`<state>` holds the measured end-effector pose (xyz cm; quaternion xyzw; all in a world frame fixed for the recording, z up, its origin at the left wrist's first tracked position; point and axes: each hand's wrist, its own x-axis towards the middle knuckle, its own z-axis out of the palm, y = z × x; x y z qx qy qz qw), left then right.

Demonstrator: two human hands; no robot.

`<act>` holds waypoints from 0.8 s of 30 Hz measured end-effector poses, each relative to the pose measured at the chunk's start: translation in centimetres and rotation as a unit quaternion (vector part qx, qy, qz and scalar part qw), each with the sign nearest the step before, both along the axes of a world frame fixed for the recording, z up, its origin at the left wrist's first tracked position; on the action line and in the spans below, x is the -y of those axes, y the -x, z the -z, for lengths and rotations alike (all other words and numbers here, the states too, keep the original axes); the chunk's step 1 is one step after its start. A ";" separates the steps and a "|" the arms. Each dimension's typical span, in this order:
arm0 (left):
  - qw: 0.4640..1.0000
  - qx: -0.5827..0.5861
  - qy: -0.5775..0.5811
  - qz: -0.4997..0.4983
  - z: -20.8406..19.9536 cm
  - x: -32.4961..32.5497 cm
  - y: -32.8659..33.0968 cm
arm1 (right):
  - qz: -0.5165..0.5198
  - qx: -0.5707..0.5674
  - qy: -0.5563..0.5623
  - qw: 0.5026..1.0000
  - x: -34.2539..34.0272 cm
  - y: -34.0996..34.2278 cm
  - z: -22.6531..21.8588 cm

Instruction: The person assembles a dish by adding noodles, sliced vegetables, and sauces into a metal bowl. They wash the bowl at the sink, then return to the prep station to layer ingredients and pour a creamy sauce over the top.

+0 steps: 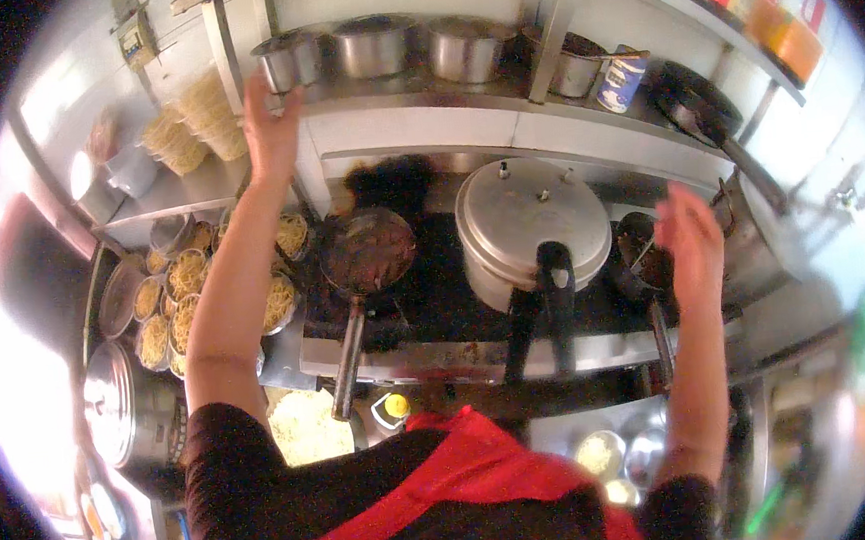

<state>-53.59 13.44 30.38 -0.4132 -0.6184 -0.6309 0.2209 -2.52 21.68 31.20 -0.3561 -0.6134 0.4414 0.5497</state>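
Left hand [270, 121] raised at upper left of frame, fingers spread open, just beside a round steel container [289, 59] on the steel shelf [410, 89], gripping nothing. Right hand [689, 232] at centre right, blurred, loosely open, over a small dark pan [642, 250]. Large silver lidded pressure cooker [532, 225] at centre; dark frying pan [368, 249] left of it. Noodle-filled bowls [179, 298] at left.

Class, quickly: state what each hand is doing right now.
Left hand: open, empty, raised by the steel pot.
Right hand: blurred, cannot tell, above the small pan.
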 end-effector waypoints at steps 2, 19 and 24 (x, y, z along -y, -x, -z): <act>0.998 0.061 0.010 0.034 -0.3 -0.4 3.3 | -0.042 -0.094 -0.017 0.995 -4.2 2.6 -2.6; 0.981 -0.060 0.166 -0.076 -5.6 -1.0 4.8 | 0.020 0.173 -0.144 0.974 -14.3 14.1 -9.8; 0.976 -0.094 0.124 -0.151 -5.4 3.5 2.1 | 0.092 0.250 -0.460 0.847 -12.2 12.8 -8.9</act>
